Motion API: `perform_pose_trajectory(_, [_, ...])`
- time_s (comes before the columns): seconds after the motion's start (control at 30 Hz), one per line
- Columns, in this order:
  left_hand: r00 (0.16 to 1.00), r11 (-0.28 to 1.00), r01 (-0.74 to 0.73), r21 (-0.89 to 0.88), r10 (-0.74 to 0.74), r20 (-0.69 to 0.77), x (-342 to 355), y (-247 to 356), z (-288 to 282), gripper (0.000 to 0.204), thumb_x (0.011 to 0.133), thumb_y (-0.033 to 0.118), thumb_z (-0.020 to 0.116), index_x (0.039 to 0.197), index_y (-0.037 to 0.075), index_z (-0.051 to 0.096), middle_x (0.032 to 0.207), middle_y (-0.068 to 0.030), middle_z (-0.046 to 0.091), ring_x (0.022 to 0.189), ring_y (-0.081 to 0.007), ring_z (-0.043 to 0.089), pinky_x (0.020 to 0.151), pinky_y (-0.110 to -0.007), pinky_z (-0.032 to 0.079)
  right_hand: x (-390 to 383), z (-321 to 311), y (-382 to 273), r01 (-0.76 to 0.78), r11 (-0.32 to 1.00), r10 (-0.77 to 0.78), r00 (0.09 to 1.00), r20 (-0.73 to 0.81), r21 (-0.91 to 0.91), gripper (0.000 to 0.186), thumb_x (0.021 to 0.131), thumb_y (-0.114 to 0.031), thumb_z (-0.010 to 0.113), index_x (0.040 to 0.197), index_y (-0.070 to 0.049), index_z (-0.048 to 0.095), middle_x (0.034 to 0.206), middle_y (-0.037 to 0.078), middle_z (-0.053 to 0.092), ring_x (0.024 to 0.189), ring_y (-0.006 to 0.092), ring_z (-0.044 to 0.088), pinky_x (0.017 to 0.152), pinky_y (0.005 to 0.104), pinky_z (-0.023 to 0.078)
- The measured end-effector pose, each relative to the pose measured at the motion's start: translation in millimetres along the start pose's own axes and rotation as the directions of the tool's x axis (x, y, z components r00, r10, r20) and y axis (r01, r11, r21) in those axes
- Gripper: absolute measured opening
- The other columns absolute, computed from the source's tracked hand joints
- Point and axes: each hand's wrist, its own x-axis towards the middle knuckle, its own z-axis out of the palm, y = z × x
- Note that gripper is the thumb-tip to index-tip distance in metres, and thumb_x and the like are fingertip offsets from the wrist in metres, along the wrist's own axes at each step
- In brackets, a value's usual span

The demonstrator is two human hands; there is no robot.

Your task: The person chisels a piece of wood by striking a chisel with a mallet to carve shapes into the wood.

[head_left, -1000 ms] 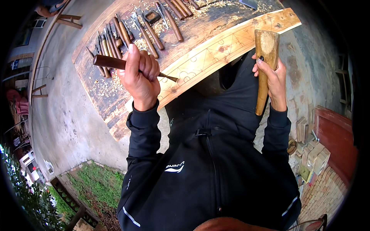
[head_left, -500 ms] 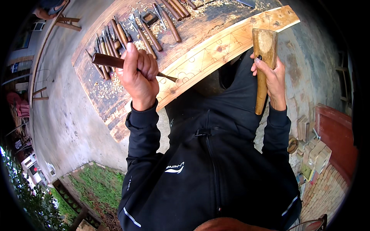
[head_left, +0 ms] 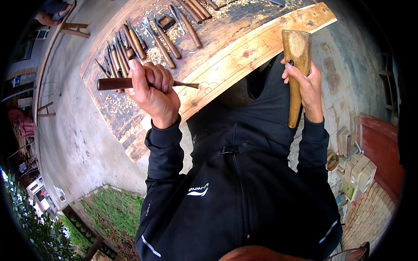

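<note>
Outdoor carving bench (head_left: 114,116), seen from above, strewn with wood shavings. Left of it, bare concrete ground (head_left: 74,135). Over the bench's near edge, the left hand (head_left: 152,93) clamps a wooden-handled chisel (head_left: 130,83); beyond it lies a row of spare chisels (head_left: 148,37). Along the bench's near side runs a pale incised plank (head_left: 244,54). Right of the bench, the right hand (head_left: 307,82) grips an upright wooden mallet (head_left: 296,65).

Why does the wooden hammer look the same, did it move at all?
No. The wooden mallet in the right hand sits at the same spot beside the carved pale plank, its head level with the plank's end as before.
</note>
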Motion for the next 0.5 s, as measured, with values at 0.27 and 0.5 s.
perform_pose_trajectory(0.27, [1.0,1.0,0.011,0.012,-0.011,-0.015,0.2,-2.4,0.4,0.051,0.112,0.032,0.047,0.066,0.014,0.035,0.054,0.0039,0.027,0.045,-0.0076,0.021,0.043,-0.029,0.017,1.0,-0.5,1.6,0.02,1.0,-0.02,1.0,-0.007,0.02,0.032,0.094,-0.013,0.073,0.116,0.006,0.061,0.104,0.015,0.074,0.076,0.0136,0.068,0.065,0.0282,0.055])
perform_pose_trajectory(0.5, [0.997,0.994,-0.043,0.097,0.05,-0.062,0.1,-8.9,8.1,0.048,0.111,0.03,0.052,0.068,0.014,0.035,0.053,0.0046,0.028,0.044,-0.0062,0.023,0.042,-0.026,0.018,0.7,1.5,1.1,0.017,1.0,-0.016,1.0,-0.015,0.021,0.033,0.093,-0.014,0.075,0.116,0.006,0.061,0.103,0.014,0.073,0.075,0.0128,0.067,0.064,0.0278,0.055])
